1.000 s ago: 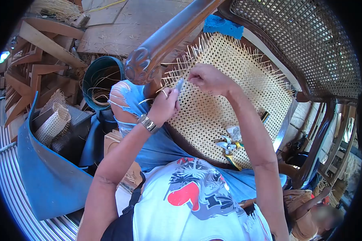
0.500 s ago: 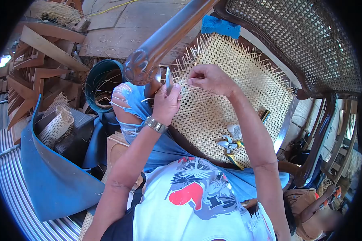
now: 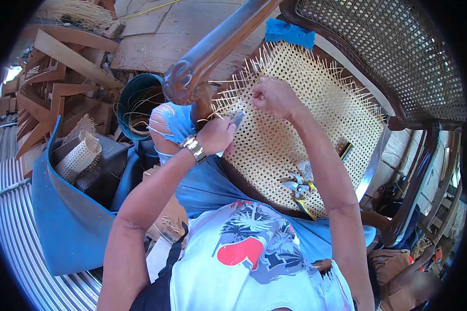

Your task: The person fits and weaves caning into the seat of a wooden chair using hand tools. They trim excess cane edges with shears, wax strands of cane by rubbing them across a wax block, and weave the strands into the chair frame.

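Note:
A sheet of woven cane (image 3: 275,150) covers the chair seat, with loose strand ends sticking out along its far edges. My left hand (image 3: 217,136), with a metal watch on its wrist, is closed around a knife (image 3: 238,119) whose pale blade shows just past the fingers, over the cane's left edge. My right hand (image 3: 276,98) hovers at or just above the weave, fingers curled together; whatever they pinch is too small to make out. Yellow-handled pruning shears (image 3: 299,189) rest on the cane near my lap.
A carved wooden arm (image 3: 213,49) reaches over the seat's left side. The caned backrest (image 3: 384,57) rises at right. A blue sponge (image 3: 289,33) lies beyond the seat. At left stand a green bucket (image 3: 122,111) and stacked wooden parts (image 3: 52,98). Another person (image 3: 394,264) sits lower right.
My left hand has turned over, and the blade has swung from pointing up to lying rightward across the cane edge. My right hand has shifted slightly right, its fingers more curled.

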{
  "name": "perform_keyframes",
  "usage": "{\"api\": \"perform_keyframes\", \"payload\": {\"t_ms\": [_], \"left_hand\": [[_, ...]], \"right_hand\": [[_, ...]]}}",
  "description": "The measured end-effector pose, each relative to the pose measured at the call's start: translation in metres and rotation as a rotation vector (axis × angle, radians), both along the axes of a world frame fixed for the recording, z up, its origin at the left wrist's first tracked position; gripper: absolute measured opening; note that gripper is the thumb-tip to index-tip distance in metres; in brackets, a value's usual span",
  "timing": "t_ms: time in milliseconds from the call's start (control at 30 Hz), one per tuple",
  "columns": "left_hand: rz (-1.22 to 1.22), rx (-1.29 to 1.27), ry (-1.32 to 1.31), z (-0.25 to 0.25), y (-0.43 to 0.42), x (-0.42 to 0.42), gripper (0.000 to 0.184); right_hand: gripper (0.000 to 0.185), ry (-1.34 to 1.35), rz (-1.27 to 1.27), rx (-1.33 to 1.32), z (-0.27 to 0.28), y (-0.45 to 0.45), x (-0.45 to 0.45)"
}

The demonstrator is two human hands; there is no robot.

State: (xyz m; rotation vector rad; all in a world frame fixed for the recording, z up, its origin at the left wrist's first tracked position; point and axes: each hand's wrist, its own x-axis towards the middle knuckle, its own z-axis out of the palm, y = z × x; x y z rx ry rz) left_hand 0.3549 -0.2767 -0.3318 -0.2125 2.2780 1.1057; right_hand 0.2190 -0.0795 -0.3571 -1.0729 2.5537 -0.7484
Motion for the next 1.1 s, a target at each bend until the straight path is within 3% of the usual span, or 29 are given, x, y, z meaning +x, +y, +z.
{"api": "perform_keyframes", "payload": {"t_ms": [67,267,367,467,667,767,1000,1100], "left_hand": [[0.06,0.06,-0.197,0.012,0.004,-0.008,0.029],[-0.014,-0.091,-0.184,0.013,0.007,-0.03,0.028],[-0.06,-0.093,-0.246,0.012,0.01,-0.046,0.03],[0.078,-0.073,-0.338,0.011,0.017,-0.052,0.025],[0.303,0.175,-0.402,0.004,0.02,-0.042,0.016],[0.277,0.273,-0.541,0.001,0.01,-0.052,0.015],[0.078,-0.009,-0.511,0.007,0.017,-0.062,0.019],[0.284,0.142,-0.505,-0.016,0.013,-0.061,0.02]], "right_hand": [[0.017,0.021,-0.002,0.013,0.003,-0.003,0.001],[0.012,0.261,0.052,0.068,0.004,-0.01,0.007],[0.011,0.209,0.095,0.136,0.003,-0.014,0.0],[0.012,0.164,0.145,0.127,0.0,-0.017,-0.01],[0.012,0.073,0.185,0.08,-0.021,-0.02,-0.023],[0.017,0.115,0.177,0.034,-0.025,-0.017,-0.019],[0.014,0.026,0.172,0.063,-0.013,-0.012,-0.003],[0.013,-0.013,0.143,-0.011,-0.018,-0.008,0.0]]}}
